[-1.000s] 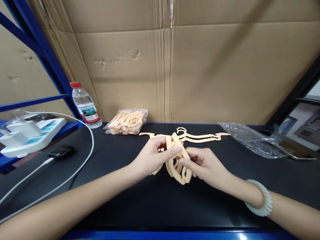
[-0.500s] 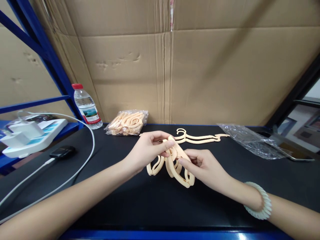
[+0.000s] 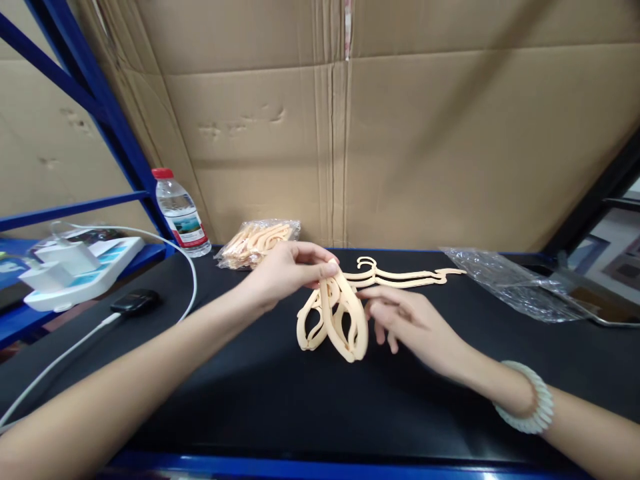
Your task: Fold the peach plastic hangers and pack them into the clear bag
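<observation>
My left hand (image 3: 300, 270) pinches the top of a folded beige plastic hanger (image 3: 356, 313), whose looped arms hang down over the black table. Just right of it is my right hand (image 3: 407, 320), fingers loosely spread and holding nothing; whether a fingertip touches the hanger's edge I cannot tell. Behind both hands an unfolded beige hanger (image 3: 400, 277) lies flat on the table, its left part hidden by my left hand and the folded hanger. A clear bag of folded hangers (image 3: 253, 243) rests at the back, left of centre.
A red-capped water bottle (image 3: 181, 217) stands at the back left. Further left lie a white power strip (image 3: 85, 273), a black device (image 3: 134, 302) and a white cable (image 3: 194, 287). Crumpled clear plastic (image 3: 510, 283) covers the back right. Cardboard (image 3: 260, 147) walls the rear.
My right hand has let go of the folded hanger and its fingers have spread. The hanger's right loop has swung leftward and down, still held by my left hand.
</observation>
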`<action>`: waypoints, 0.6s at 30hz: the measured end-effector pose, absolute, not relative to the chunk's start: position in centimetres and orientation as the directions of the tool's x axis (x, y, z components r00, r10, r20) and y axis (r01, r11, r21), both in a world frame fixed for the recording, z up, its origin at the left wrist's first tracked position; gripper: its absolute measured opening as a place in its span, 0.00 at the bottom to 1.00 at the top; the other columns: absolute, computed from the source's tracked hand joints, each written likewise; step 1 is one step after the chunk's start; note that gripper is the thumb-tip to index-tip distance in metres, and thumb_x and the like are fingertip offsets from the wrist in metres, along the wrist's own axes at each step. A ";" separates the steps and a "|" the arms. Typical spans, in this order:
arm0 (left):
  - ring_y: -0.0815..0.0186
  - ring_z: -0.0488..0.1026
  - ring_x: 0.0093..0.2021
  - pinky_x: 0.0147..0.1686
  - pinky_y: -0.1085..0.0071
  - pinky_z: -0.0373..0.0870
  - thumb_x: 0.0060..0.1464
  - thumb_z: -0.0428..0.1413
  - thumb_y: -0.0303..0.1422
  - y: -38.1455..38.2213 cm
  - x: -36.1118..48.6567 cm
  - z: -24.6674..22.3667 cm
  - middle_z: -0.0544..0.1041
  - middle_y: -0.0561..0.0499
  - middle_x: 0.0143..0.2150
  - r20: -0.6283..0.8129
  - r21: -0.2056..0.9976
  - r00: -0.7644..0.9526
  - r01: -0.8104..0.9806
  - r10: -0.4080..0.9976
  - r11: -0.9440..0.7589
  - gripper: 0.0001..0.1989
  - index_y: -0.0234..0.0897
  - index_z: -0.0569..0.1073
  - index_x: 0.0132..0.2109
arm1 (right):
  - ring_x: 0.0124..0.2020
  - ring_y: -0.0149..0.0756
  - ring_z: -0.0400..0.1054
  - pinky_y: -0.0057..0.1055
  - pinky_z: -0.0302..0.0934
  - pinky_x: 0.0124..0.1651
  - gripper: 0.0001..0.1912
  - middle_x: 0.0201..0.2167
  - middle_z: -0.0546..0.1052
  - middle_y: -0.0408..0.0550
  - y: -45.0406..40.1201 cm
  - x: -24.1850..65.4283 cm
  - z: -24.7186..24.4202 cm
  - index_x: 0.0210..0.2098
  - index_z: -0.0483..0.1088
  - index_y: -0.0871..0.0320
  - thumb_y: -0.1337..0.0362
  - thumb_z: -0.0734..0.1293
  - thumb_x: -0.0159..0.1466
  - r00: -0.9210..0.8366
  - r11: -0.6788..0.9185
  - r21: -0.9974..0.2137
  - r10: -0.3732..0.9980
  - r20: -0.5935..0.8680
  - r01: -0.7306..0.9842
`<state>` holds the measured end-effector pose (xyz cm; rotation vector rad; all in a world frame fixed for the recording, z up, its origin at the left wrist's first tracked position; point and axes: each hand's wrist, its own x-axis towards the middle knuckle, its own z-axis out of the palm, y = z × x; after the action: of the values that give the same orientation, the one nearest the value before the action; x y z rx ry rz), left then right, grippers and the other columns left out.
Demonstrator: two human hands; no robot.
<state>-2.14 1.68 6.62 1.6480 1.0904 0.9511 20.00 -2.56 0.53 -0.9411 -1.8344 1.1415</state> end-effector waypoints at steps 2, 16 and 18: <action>0.69 0.76 0.31 0.32 0.75 0.73 0.45 0.66 0.34 3.2 -3.1 7.7 0.79 0.51 0.29 0.053 0.923 0.360 0.339 0.932 -0.183 0.09 0.34 0.79 0.34 | 0.24 0.31 0.67 0.25 0.62 0.21 0.22 0.31 0.73 0.48 -1.4 20.9 0.5 0.45 0.71 0.60 0.48 0.61 0.66 -0.355 0.335 -0.930 0.897 0.264 0.153; 0.63 0.76 0.31 0.34 0.68 0.75 0.32 0.70 0.34 10.2 -2.9 5.2 0.80 0.49 0.27 -0.349 0.770 0.488 0.636 0.800 -0.052 0.13 0.37 0.82 0.30 | 0.21 0.30 0.66 0.26 0.59 0.21 0.29 0.23 0.73 0.47 1.8 22.4 -1.3 0.33 0.72 0.62 0.39 0.64 0.57 -0.251 0.193 -0.973 0.955 0.157 0.128; 0.63 0.76 0.30 0.33 0.68 0.74 0.32 0.70 0.34 10.4 -3.0 4.9 0.80 0.49 0.26 -0.353 0.768 0.489 0.638 0.798 -0.052 0.13 0.36 0.82 0.30 | 0.21 0.30 0.66 0.26 0.59 0.21 0.29 0.23 0.73 0.47 1.8 22.4 -1.3 0.33 0.73 0.63 0.39 0.64 0.58 -0.258 0.197 -0.971 0.953 0.158 0.133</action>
<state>-3.00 10.44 4.92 1.7608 1.2184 0.2052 22.45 1.83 -1.28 -1.0577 -1.5891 1.1692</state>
